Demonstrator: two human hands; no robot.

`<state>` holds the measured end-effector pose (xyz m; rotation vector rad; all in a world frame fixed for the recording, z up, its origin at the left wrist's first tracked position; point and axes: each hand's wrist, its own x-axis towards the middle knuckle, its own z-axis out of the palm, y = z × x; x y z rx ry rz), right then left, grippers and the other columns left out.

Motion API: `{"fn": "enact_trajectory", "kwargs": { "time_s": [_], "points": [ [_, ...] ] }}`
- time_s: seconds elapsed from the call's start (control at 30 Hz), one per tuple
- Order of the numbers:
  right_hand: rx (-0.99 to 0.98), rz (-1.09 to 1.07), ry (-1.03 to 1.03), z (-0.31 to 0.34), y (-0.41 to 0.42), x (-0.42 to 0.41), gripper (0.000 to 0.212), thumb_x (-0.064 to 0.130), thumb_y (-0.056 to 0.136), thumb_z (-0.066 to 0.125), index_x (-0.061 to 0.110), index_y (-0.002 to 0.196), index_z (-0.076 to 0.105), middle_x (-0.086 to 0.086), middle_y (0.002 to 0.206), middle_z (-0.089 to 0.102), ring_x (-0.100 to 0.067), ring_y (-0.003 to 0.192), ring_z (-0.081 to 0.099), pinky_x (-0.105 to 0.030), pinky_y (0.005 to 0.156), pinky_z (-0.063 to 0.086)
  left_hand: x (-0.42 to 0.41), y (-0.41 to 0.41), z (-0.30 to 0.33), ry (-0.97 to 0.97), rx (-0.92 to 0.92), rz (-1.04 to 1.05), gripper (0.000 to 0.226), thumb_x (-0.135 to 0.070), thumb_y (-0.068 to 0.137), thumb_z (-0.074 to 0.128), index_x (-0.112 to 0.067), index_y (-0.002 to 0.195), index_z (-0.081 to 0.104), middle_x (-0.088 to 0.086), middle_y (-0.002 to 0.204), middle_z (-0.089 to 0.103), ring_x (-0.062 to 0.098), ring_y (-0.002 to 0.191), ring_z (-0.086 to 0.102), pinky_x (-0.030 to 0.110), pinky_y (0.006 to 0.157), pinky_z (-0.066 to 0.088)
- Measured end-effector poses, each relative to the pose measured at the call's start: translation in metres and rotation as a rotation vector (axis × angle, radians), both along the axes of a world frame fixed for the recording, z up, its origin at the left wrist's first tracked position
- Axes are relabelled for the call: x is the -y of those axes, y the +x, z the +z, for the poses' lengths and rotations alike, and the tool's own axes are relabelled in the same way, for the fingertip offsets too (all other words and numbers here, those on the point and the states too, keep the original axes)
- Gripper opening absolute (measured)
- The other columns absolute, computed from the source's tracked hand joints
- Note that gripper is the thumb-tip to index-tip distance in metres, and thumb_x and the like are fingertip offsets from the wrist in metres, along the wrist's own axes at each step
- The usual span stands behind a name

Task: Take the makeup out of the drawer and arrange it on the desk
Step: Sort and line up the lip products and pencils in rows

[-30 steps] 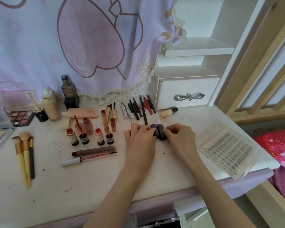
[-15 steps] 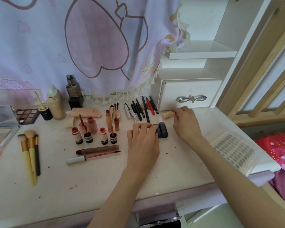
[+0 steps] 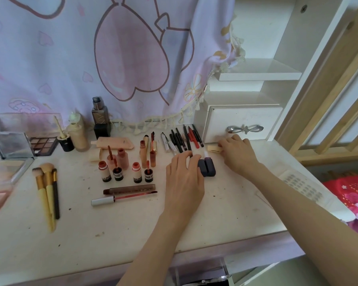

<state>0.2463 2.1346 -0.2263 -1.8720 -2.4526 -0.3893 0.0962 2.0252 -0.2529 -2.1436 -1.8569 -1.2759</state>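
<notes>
Makeup is laid out on a white desk (image 3: 132, 228) with both hands resting among it.

The left hand (image 3: 184, 178) is laid flat, its fingers (image 3: 191, 159) touching two dark lipstick tubes (image 3: 207, 168). A beige stick (image 3: 214, 148) is held at its end by the right hand (image 3: 238, 153), just below a small white drawer (image 3: 244, 122). A row of pencils (image 3: 184, 139) is seen behind, small bottles (image 3: 124, 170) and brushes (image 3: 48, 188) further left.

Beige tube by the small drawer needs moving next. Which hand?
Right. The right hand is already on the beige tube, fingers over its end. The left hand is occupied at the dark lipsticks, farther from the tube.
</notes>
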Motion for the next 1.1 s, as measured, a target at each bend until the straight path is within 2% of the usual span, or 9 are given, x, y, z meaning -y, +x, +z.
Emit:
{"fn": "enact_trajectory", "kwargs": {
  "time_s": [0.07, 0.17, 0.23, 0.33, 0.43, 0.57, 0.67, 0.87, 1.1],
  "points": [
    [-0.181, 0.023, 0.062, 0.003, 0.003, 0.007, 0.027, 0.017, 0.095, 0.046, 0.012, 0.12, 0.054, -0.007, 0.119, 0.056, -0.026, 0.115, 0.044, -0.035, 0.091, 0.034, 0.0, -0.001, 0.0, -0.009, 0.006, -0.016, 0.031, -0.003, 0.085, 0.056, -0.005, 0.116, 0.058, 0.014, 0.122, 0.055, 0.03, 0.117, 0.05, 0.039, 0.092, 0.041],
    [-0.826, 0.019, 0.066, 0.02, 0.001, 0.028, 0.017, 0.02, 0.093, 0.053, 0.01, 0.105, 0.061, -0.008, 0.101, 0.062, -0.023, 0.094, 0.056, -0.032, 0.087, 0.045, 0.0, -0.001, 0.0, -0.016, 0.022, -0.038, 0.035, -0.007, 0.088, 0.053, -0.007, 0.123, 0.054, 0.012, 0.127, 0.052, 0.027, 0.121, 0.047, 0.036, 0.096, 0.038],
    [-1.151, -0.017, -0.015, 0.031, -0.001, 0.044, 0.01, 0.024, 0.091, 0.058, 0.014, 0.091, 0.057, -0.002, 0.083, 0.064, -0.013, 0.074, 0.059, -0.022, 0.071, 0.048, 0.0, -0.001, 0.001, -0.01, 0.075, -0.052, 0.038, -0.012, 0.091, 0.051, -0.01, 0.129, 0.049, 0.008, 0.131, 0.05, 0.023, 0.124, 0.044, 0.032, 0.098, 0.033],
    [-1.423, -0.025, -0.142, 0.042, -0.004, 0.071, 0.018, 0.027, 0.086, 0.064, 0.013, 0.077, 0.056, 0.003, 0.06, 0.06, -0.005, 0.047, 0.049, -0.013, 0.049, 0.04, 0.003, -0.002, 0.005, -0.018, 0.214, -0.105, 0.047, -0.023, 0.093, 0.053, -0.016, 0.137, 0.039, 0.0, 0.134, 0.044, 0.012, 0.124, 0.035, 0.022, 0.1, 0.024],
    [-1.676, -0.012, -0.331, 0.041, -0.013, 0.094, 0.027, 0.028, 0.086, 0.065, 0.01, 0.069, 0.053, 0.002, 0.05, 0.046, -0.008, 0.043, 0.036, -0.017, 0.045, 0.033, 0.01, -0.004, 0.011, -0.054, 0.344, -0.273, 0.054, -0.031, 0.088, 0.059, -0.018, 0.136, 0.038, -0.008, 0.116, 0.045, 0.0, 0.105, 0.04, 0.007, 0.092, 0.029],
    [-1.777, 0.033, -0.547, 0.037, -0.033, 0.112, 0.033, 0.033, 0.087, 0.06, 0.003, 0.075, 0.056, 0.004, 0.049, 0.033, -0.01, 0.045, 0.025, -0.019, 0.044, 0.024, 0.025, -0.009, 0.019, -0.02, 0.296, -0.381, 0.03, -0.026, 0.092, 0.052, -0.011, 0.117, 0.048, -0.009, 0.102, 0.049, 0.004, 0.086, 0.047, 0.02, 0.076, 0.042],
    [-1.856, 0.111, -0.636, 0.039, -0.045, 0.122, 0.044, 0.036, 0.086, 0.059, -0.008, 0.088, 0.063, 0.0, 0.054, 0.032, -0.011, 0.048, 0.025, -0.02, 0.045, 0.022, 0.036, -0.023, 0.026, 0.033, 0.301, -0.334, 0.035, -0.036, 0.089, 0.045, -0.007, 0.109, 0.05, -0.015, 0.089, 0.047, -0.003, 0.078, 0.048, 0.009, 0.071, 0.038],
    [-1.862, 0.199, -0.584, 0.032, -0.078, 0.14, 0.036, 0.036, 0.081, 0.058, 0.0, 0.076, 0.059, 0.004, 0.05, 0.029, -0.012, 0.048, 0.022, -0.02, 0.047, 0.024, 0.061, -0.051, 0.03, 0.015, 0.372, -0.237, 0.029, -0.042, 0.086, 0.043, -0.017, 0.1, 0.05, -0.022, 0.08, 0.047, -0.011, 0.075, 0.05, 0.004, 0.064, 0.037],
    [-1.78, 0.284, -0.501, 0.019, -0.096, 0.148, 0.06, 0.041, 0.077, 0.055, -0.018, 0.085, 0.053, 0.005, 0.049, 0.035, -0.01, 0.047, 0.026, -0.02, 0.047, 0.025, 0.076, -0.07, 0.026, -0.082, 0.434, -0.229, 0.011, -0.042, 0.083, 0.041, -0.033, 0.088, 0.039, -0.015, 0.071, 0.049, -0.008, 0.061, 0.05, 0.007, 0.053, 0.035]
  ]
}}
